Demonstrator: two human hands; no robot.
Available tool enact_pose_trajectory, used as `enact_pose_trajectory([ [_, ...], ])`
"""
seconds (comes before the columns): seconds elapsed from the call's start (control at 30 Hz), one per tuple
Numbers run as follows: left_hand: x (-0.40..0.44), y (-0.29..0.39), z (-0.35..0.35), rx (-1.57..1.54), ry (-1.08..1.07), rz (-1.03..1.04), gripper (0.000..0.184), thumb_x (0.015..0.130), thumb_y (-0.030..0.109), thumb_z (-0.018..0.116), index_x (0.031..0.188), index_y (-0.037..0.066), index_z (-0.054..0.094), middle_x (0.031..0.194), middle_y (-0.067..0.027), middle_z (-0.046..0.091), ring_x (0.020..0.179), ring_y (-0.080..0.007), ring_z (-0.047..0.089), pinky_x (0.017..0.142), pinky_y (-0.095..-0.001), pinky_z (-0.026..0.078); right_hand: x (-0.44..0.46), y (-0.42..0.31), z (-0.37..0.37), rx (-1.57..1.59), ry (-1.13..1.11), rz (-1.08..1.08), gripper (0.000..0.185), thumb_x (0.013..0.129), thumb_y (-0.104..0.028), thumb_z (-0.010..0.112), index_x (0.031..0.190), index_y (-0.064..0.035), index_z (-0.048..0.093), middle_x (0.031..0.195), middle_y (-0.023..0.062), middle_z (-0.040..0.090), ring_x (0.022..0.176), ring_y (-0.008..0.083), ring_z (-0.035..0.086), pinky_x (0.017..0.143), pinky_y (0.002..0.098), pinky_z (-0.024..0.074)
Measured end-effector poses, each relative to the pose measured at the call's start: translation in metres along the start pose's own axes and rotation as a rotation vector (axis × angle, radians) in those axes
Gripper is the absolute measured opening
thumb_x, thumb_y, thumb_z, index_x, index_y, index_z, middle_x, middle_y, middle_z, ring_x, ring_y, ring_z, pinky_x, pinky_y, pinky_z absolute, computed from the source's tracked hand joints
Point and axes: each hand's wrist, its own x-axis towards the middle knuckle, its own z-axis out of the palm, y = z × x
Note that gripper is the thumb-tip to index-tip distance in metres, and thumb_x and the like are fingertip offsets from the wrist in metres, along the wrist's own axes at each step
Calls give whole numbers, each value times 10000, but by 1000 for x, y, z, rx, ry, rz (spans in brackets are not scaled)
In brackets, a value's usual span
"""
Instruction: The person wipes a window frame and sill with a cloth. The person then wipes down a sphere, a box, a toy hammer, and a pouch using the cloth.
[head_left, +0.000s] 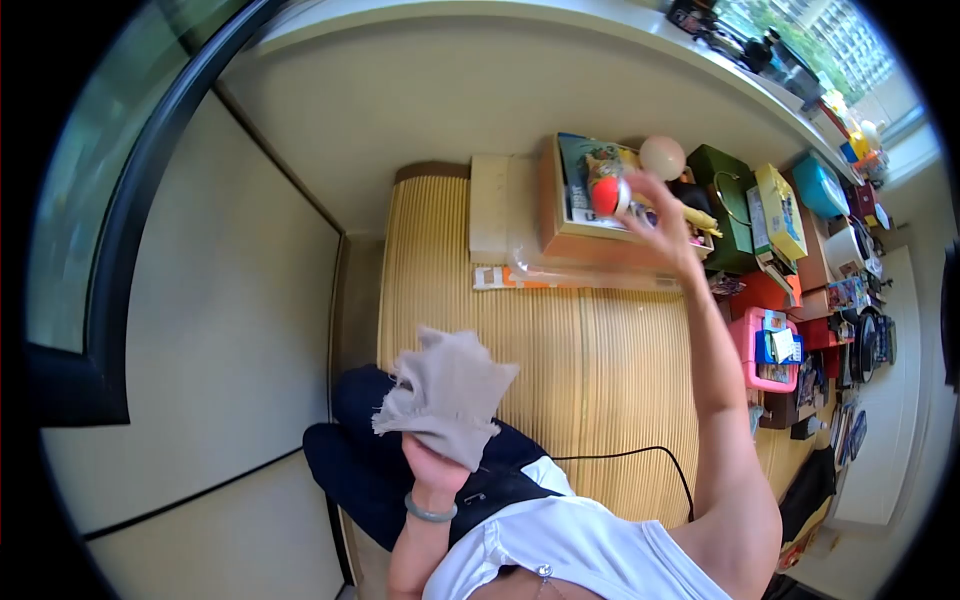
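Observation:
My left hand (436, 470) is closed around the lower part of a grey cloth (452, 388) with frayed edges, held above my lap. Stretched far forward, my right hand (658, 222) grips a small red-and-white ball (607, 196) between thumb and fingers. That ball is over an open cardboard box (590, 242), whose inside is partly hidden by the hand. In the box are a blue-covered flat item (577, 165), a pale pink ball (662, 157) and a yellowish toy (700, 220).
A bamboo mat (610, 350) lies under me, with a black cable (640, 450) across it. Right of the box stand a dark green box (720, 180), a yellow box (780, 210) and a pink basket (747, 350). A white cabinet (230, 300) rises on the left.

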Motion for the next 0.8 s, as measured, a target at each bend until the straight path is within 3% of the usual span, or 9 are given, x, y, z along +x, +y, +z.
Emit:
enact_pose_trajectory([
  [0.1, -8, -7, -17, 69, -129, 21, 630, 942, 380, 505, 1475, 110, 308, 1502, -98, 347, 1391, -293, 311, 1110, -427, 293, -48, -92, 57, 316, -238, 5, 500, 726, -134, 772, 1181, -38, 587, 1123, 114, 642, 1112, 238, 596, 1010, 374, 430],
  [0.13, -11, -1, -29, 580, -41, -107, 616, 930, 286, 549, 1464, 87, 316, 1460, -109, 377, 1353, -284, 350, 1094, -394, 305, -66, -116, 78, 386, -289, -47, 522, 715, -143, 791, 1188, -56, 589, 1132, 116, 635, 1113, 272, 589, 1009, 394, 426],
  [0.23, 8, -18, 6, 1262, 16, 578, 570, 893, 47, 607, 1406, 16, 361, 1329, -123, 429, 1225, -251, 442, 1039, -314, 342, -103, -176, 123, 574, -305, -73, 516, 666, -107, 730, 1152, -32, 575, 1148, 138, 573, 1094, 318, 537, 999, 417, 344],
  [0.4, -1, -1, 11, 1030, 233, 611, 236, 982, 149, 509, 1168, 4, 505, 1110, -54, 563, 1030, -113, 528, 925, -257, 420, -119, -199, 141, 566, -335, -24, 645, 660, -152, 721, 1253, -12, 509, 1202, 141, 526, 1159, 320, 481, 1050, 409, 295],
  [0.47, 1, 14, 7, 720, 251, 524, 385, 1014, 318, 436, 1268, 34, 490, 1178, -55, 571, 1085, -156, 552, 950, -301, 437, -144, -201, 150, 1084, -294, 422, 699, 743, -236, 681, 1351, -4, 426, 1292, 122, 482, 1237, 284, 426, 1093, 388, 261],
  [0.57, -5, 21, -2, 271, 173, 435, 491, 1019, 419, 375, 1380, 90, 415, 1299, -60, 538, 1168, -202, 552, 991, -350, 465, -130, -176, 166, 930, -156, 482, 566, 865, -288, 493, 1334, 25, 440, 1334, 150, 458, 1305, 226, 362, 1109, 357, 239],
  [0.63, -14, 28, -8, 103, 129, 256, 481, 1017, 428, 376, 1371, 106, 432, 1282, -55, 553, 1147, -211, 564, 980, -360, 473, -147, -160, 181, 727, -507, 430, 450, 877, -173, 448, 1266, 46, 508, 1263, 148, 519, 1225, 212, 453, 1067, 337, 305],
  [0.7, -12, 33, -21, 99, 159, 263, 472, 992, 415, 421, 1346, 106, 457, 1274, -62, 566, 1130, -234, 577, 970, -389, 482, -159, -165, 182, 1073, -865, 726, 359, 872, -89, 443, 1180, 43, 572, 1062, 54, 642, 976, 143, 600, 916, 271, 442],
  [0.8, -17, 40, -30, 191, 73, 352, 411, 1004, 339, 436, 1336, 97, 462, 1209, -75, 583, 1126, -217, 577, 967, -376, 495, -167, -191, 174, 1818, -650, 833, 425, 892, -175, 538, 1268, 22, 526, 1117, 63, 633, 994, 131, 608, 886, 262, 476],
])
